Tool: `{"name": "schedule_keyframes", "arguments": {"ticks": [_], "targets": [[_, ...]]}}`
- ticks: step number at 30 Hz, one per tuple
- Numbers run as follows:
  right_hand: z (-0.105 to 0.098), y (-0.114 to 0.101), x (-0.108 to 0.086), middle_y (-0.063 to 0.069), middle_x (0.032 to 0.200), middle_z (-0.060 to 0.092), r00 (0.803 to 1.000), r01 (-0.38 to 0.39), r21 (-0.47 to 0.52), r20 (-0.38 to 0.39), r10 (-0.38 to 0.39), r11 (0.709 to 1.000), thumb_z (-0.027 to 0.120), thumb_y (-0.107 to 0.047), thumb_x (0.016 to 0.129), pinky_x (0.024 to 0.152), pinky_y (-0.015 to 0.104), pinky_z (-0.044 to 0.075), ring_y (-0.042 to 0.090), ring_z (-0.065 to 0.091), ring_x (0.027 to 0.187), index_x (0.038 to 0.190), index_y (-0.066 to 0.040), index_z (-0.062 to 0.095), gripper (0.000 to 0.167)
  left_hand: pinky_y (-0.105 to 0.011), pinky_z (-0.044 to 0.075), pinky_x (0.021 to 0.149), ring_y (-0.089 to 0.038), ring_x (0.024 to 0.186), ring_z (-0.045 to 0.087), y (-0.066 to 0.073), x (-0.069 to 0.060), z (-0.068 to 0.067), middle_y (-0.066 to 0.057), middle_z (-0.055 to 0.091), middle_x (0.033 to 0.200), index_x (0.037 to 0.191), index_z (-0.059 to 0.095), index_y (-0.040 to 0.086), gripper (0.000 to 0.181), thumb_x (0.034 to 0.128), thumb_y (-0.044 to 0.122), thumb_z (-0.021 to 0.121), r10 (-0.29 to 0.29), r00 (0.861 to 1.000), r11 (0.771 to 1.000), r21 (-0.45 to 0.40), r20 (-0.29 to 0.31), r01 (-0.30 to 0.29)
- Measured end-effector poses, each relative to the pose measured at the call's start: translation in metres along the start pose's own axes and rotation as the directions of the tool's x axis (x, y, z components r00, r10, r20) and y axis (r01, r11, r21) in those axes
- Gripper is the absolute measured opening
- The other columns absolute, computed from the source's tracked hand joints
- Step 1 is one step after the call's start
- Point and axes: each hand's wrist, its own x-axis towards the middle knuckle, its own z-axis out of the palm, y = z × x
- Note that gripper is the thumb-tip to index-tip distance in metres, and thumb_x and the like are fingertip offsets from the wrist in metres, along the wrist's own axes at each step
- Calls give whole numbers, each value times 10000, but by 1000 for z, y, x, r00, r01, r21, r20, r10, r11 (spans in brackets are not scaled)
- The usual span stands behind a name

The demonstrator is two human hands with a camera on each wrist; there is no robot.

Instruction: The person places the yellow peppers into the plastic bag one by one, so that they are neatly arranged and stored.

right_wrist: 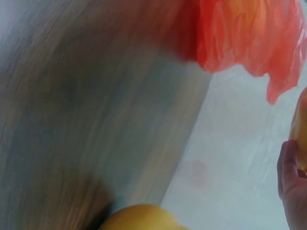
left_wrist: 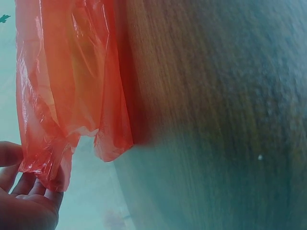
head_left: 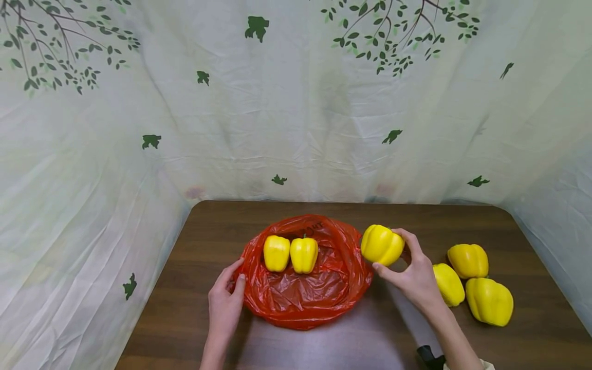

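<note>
A red plastic bag (head_left: pixel 319 293) lies spread wide on the table, its mouth facing up. Inside it, toward the left, two yellow bell peppers (head_left: pixel 303 255) stand side by side. At the bag's left rim my left hand (head_left: pixel 225 298) pinches the plastic between thumb and fingers; the left wrist view shows the gathered edge of the bag (left_wrist: pixel 53 158) in that grip. My right hand (head_left: pixel 413 272) holds another yellow bell pepper (head_left: pixel 382 244) just off the bag's right rim. In the right wrist view only part of this pepper (right_wrist: pixel 301 129) shows.
Three more yellow bell peppers (head_left: pixel 489 301) sit grouped on the wooden table (head_left: pixel 222 221) to the right, beside my right forearm. A pale curtain (head_left: pixel 305 128) with leaf prints hangs behind the table and along both sides.
</note>
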Motion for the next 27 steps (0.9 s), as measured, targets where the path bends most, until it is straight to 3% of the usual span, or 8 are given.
{"name": "schedule_keyframes", "arguments": {"ticks": [18, 27], "targets": [[25, -25, -4, -20, 1261, 544, 998, 29, 139, 43, -35, 990, 876, -184, 743, 928, 175, 451, 122, 551, 1057, 1392, -266, 432, 790, -147, 498, 808, -185, 1023, 596, -2, 0, 1, -15, 602, 1284, 1309, 625, 187, 374, 967, 37, 598, 18, 1000, 1000, 3, -12, -18], [39, -36, -6, -48, 1255, 549, 996, 33, 133, 82, -44, 991, 895, -229, 718, 912, 315, 508, 134, 544, 1063, 1389, -311, 427, 822, -143, 500, 800, -181, 1000, 602, -2, 0, 2, -18, 613, 1264, 1301, 632, 177, 371, 962, 28, 604, 36, 999, 999, 5, -22, -36]]}}
